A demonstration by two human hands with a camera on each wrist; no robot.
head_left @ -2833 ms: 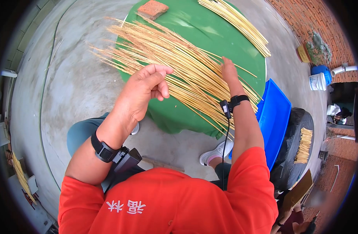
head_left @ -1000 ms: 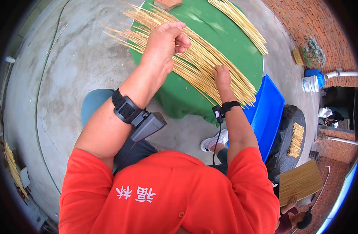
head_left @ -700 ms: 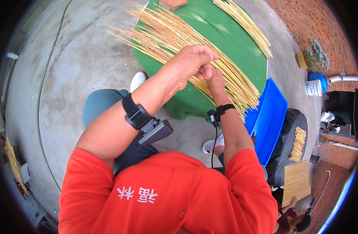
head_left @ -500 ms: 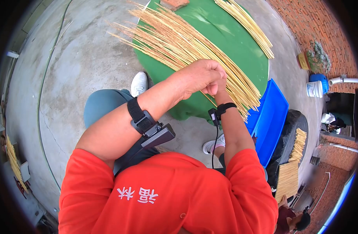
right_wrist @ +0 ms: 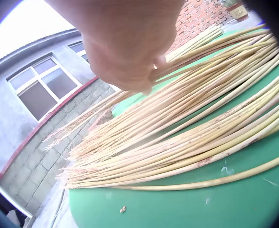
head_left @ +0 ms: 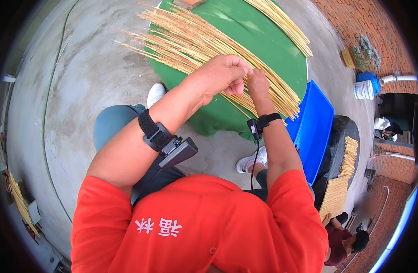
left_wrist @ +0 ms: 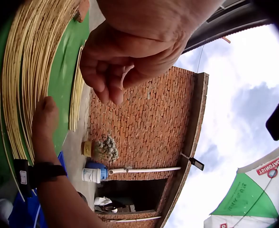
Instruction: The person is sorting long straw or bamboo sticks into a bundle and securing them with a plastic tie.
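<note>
Long, dry, straw-coloured stalks (head_left: 204, 41) with feathery, sorghum-like heads lie across a round green-covered table (head_left: 284, 59). My right hand (head_left: 258, 86) is over the thick-end half of the bundle, knuckles up. The right wrist view shows its curled fingers (right_wrist: 130, 52) gripping a few stalks, raised a little above the others. Close to its left side hovers my left hand (head_left: 222, 75), thumb and fingertips bent loosely toward each other. In the left wrist view nothing shows between the left fingers (left_wrist: 113, 88).
At the table's far side lie a second stalk bundle (head_left: 284, 25) and a brick (head_left: 189, 3). A blue tray (head_left: 316, 127) leans by the right edge. Beyond it, another person (head_left: 347, 248) handles a flat stalk panel (head_left: 334, 195) near a pile of short stalks (head_left: 350, 154).
My left hand has moved right from over the feathery end to beside the right hand. The right hand has come nearer from the bundle's far side. The other person's panel has shifted.
</note>
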